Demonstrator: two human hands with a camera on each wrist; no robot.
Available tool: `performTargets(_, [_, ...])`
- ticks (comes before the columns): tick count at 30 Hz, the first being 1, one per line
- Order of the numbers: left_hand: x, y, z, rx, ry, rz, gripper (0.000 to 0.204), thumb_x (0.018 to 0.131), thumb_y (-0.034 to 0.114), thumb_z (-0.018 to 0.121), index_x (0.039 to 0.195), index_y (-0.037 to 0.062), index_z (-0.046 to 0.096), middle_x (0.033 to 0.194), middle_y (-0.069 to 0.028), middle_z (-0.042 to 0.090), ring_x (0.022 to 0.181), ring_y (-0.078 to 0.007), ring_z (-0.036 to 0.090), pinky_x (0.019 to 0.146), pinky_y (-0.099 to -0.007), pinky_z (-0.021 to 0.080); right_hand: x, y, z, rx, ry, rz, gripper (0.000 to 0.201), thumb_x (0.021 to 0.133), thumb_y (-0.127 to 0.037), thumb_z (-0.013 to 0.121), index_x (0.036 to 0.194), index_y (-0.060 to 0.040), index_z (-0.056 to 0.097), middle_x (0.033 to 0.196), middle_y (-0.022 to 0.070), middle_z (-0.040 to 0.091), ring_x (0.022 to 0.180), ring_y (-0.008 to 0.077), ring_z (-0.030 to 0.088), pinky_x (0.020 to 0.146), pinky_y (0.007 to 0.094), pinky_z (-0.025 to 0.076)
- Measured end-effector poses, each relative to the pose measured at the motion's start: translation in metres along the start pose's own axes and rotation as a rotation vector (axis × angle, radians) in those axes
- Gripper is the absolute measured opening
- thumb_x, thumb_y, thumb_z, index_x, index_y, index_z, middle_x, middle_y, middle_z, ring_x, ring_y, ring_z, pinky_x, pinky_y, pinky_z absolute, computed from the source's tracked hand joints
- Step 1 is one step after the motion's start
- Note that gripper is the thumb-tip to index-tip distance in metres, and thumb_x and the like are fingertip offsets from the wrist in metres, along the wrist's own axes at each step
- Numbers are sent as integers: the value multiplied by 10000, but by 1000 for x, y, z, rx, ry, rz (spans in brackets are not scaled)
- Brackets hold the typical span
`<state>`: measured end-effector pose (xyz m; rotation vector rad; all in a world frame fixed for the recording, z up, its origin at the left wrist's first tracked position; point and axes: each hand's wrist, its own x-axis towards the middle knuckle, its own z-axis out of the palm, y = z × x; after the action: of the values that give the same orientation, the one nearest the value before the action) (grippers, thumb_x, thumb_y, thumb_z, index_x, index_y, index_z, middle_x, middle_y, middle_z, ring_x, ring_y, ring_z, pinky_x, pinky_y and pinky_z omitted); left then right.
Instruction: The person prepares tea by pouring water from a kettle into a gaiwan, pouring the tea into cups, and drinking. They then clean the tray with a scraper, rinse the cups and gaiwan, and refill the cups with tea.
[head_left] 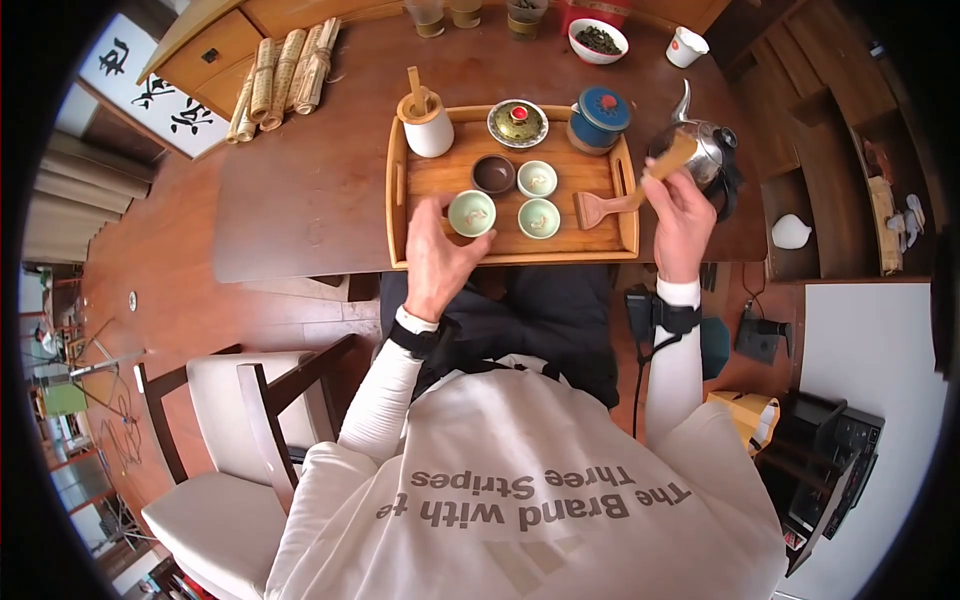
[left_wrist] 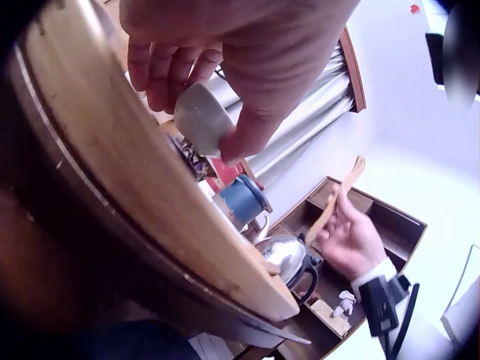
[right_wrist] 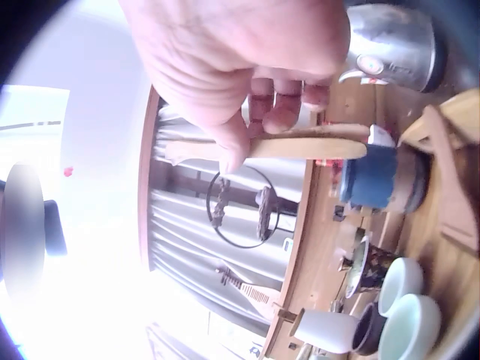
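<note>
In the head view my left hand (head_left: 438,258) pinches a pale green teacup (head_left: 472,213) between thumb and fingers, over the front left of the wooden tray (head_left: 395,190). The left wrist view shows this cup (left_wrist: 201,118) tilted in the grip. My right hand (head_left: 686,222), off the tray's right end, holds a pair of wooden tea tongs (head_left: 676,158), whose two arms show in the right wrist view. Two more green teacups (head_left: 538,219) and a dark brown cup (head_left: 493,174) stand close by on the tray.
A flat wooden tool (head_left: 598,209) with a flared end lies at the tray's right. Along its back stand a white utensil holder (head_left: 429,135), a lidded bowl (head_left: 518,125) and a blue jar (head_left: 598,122). A metal kettle (head_left: 708,148) is beside the right hand; bamboo scrolls (head_left: 285,75) lie back left.
</note>
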<state>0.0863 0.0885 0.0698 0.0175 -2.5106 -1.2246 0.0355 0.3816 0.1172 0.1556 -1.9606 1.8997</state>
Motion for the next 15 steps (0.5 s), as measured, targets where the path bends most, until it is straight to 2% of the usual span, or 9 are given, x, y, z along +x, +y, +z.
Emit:
performTargets(1, [-3, -4, 7, -67, -8, -45, 529, 708, 179, 899, 1139, 24, 635, 1015, -148, 645, 977, -330, 639, 864, -418, 518, 11, -7, 12, 0, -64, 10, 236, 954, 24, 715, 1184, 76, 711, 1146, 55, 690, 1037, 119, 649, 934, 256, 507])
performTargets(2, [-6, -8, 12, -58, 8, -19, 529, 700, 192, 902, 1125, 24, 636, 999, -142, 646, 950, -335, 645, 839, -422, 526, 22, -15, 27, 1, -127, 18, 238, 964, 29, 700, 1195, 88, 698, 1152, 83, 710, 1046, 142, 665, 965, 270, 510])
performTargets(4, [-8, -5, 14, 54, 11, 2, 519, 689, 201, 904, 1101, 32, 637, 984, -137, 652, 921, -345, 651, 814, -430, 535, 42, -33, 64, 132, -219, 91, 241, 960, 5, 719, 1188, 81, 702, 1113, 100, 735, 986, 158, 706, 909, 276, 559])
performTargets(6, [-9, -7, 18, 94, 25, 41, 511, 693, 198, 905, 1098, 36, 639, 984, -138, 660, 926, -346, 663, 805, -425, 542, 59, -40, 104, 189, -365, -19, 236, 968, -23, 722, 1180, 79, 703, 1108, 116, 743, 964, 163, 723, 871, 277, 583])
performTargets(8, [-10, -9, 19, 119, 42, 98, 505, 689, 202, 910, 1090, 54, 642, 999, -125, 676, 934, -349, 677, 798, -424, 551, 76, -25, 144, 246, -483, -100, 231, 931, -80, 772, 1138, 20, 754, 1024, 80, 781, 906, 107, 723, 809, 261, 581])
performTargets(10, [-12, -9, 19, 117, 60, 101, 506, 692, 198, 907, 1096, 53, 639, 1002, -129, 674, 933, -350, 677, 796, -421, 551, 83, -25, 177, 23, -557, -179, 244, 947, -85, 767, 1147, 51, 734, 1042, 73, 767, 915, 112, 723, 807, 241, 581])
performTargets(12, [-11, -10, 19, 115, 69, 110, 509, 694, 199, 904, 1101, 52, 636, 1004, -130, 673, 933, -350, 677, 793, -421, 550, 86, -23, 204, -89, -545, -350, 204, 918, -140, 795, 1059, 5, 771, 965, 43, 773, 806, 72, 694, 706, 244, 559])
performTargets(14, [-11, -10, 18, 110, 75, 117, 511, 697, 200, 902, 1106, 51, 634, 1006, -130, 673, 932, -349, 676, 791, -420, 550, 90, -15, 220, -124, -549, -413, 215, 861, -193, 797, 982, -17, 769, 868, 123, 737, 777, 255, 729, 712, 349, 566])
performTargets(15, [-11, -10, 18, 118, 59, 102, 512, 700, 203, 900, 1109, 50, 631, 1005, -131, 672, 931, -349, 676, 789, -420, 549, 92, -10, 224, -122, -550, -418, 215, 861, -193, 797, 982, -17, 769, 868, 123, 737, 777, 255, 729, 712, 349, 566])
